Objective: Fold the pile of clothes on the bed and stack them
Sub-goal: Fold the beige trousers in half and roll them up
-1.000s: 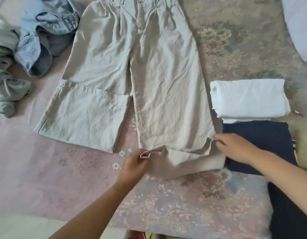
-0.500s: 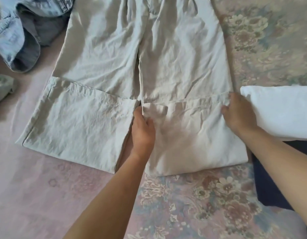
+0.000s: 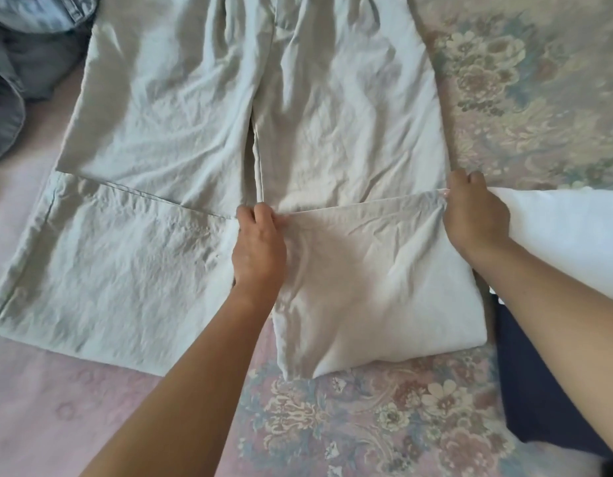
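Floral bed (image 3: 384, 425), trousers' hem (image 3: 363, 208) between hands (image 3: 258, 246)

We are looking at a bright, evenly lit scene in soft daylight with no hard glare. The folded white garment (image 3: 566, 232) at the right edge is blowing out almost to pure white, losing its weave. Gentle shadows are pooling in the creases of the beige trousers (image 3: 181, 125), and a soft shadow is falling just right of the left hand (image 3: 258, 249) across the folded leg. The floral bedspread (image 3: 525, 98) is smearing with motion blur toward the upper right, and the wide lens is bending the edges, stretching both forearms at the bottom corners.
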The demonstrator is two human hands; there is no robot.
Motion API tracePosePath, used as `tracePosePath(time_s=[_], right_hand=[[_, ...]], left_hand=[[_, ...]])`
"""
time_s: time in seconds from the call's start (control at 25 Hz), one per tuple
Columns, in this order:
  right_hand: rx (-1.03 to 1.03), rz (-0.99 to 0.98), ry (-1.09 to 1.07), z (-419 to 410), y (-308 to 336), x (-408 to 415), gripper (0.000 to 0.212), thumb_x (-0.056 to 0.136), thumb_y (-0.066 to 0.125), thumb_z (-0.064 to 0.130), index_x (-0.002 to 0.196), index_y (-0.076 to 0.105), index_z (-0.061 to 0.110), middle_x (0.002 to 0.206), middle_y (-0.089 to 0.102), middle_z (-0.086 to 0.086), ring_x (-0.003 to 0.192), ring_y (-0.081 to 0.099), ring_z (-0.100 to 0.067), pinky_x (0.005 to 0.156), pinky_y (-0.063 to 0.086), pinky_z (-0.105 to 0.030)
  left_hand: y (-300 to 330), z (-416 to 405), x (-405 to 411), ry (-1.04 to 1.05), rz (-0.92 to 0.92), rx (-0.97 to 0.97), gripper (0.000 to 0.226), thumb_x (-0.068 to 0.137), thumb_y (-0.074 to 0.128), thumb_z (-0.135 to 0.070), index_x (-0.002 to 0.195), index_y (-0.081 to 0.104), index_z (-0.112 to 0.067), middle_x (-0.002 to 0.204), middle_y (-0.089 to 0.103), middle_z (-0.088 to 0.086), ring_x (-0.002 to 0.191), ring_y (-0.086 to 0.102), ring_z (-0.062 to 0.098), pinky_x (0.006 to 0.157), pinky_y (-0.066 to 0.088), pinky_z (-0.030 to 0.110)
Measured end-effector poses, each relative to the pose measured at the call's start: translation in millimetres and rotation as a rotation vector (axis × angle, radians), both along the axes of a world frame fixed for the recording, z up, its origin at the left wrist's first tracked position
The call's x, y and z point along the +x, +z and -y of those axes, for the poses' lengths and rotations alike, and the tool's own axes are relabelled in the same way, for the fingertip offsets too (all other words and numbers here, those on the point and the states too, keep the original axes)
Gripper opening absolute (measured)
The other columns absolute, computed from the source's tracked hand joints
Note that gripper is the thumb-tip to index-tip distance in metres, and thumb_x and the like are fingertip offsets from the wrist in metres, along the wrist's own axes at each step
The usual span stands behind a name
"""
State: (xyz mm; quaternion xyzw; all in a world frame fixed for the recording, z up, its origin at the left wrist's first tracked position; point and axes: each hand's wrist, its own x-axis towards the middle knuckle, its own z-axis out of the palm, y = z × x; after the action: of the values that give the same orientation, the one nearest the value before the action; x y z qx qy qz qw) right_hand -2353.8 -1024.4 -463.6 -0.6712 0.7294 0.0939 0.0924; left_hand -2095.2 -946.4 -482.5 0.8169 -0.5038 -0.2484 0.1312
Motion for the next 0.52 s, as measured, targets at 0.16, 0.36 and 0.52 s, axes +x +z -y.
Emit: tracePosePath(time_s=[0.16,0.36,0.52], right_hand=[[-0.196,-0.046,0.024,-16,-17,19,0.038,0.090,0.046,-0.001,0.127,0.043,0.001,0.128,0.041,-0.027,0.099,0.054,-0.045,0.077,0.046,-0.050],[-0.195,0.198,0.510,-104,-53,21,0.051,0.101,0.027,0.035,0.149,0.021,0.017,0.152,0.019,-0.019,0.138,0.026,-0.038,0.107,0.028,-0.056],[-0.091,0.075,0.681,-159,-45,-20,0.063,0.101,0.017,0.050,0.152,0.012,0.013,0.158,0.010,-0.015,0.143,0.018,-0.034,0.113,0.021,-0.054]], left_hand=[[-10,4,-6,-0.252,0.408,-0.093,0.033,0.085,0.065,-0.010,0.114,0.050,-0.003,0.112,0.056,0.018,0.092,0.061,0.031,0.060,0.050,0.035],[-21,-89,-55,-0.800,0.352,-0.264,0.070,0.094,0.033,-0.046,0.153,0.007,-0.019,0.158,0.016,0.011,0.144,0.015,0.036,0.107,0.020,0.065],[-36,-157,-28,-1.043,0.330,-0.229,0.080,0.086,0.041,-0.065,0.151,0.023,-0.023,0.156,0.024,0.011,0.143,0.022,0.036,0.106,0.019,0.067]])
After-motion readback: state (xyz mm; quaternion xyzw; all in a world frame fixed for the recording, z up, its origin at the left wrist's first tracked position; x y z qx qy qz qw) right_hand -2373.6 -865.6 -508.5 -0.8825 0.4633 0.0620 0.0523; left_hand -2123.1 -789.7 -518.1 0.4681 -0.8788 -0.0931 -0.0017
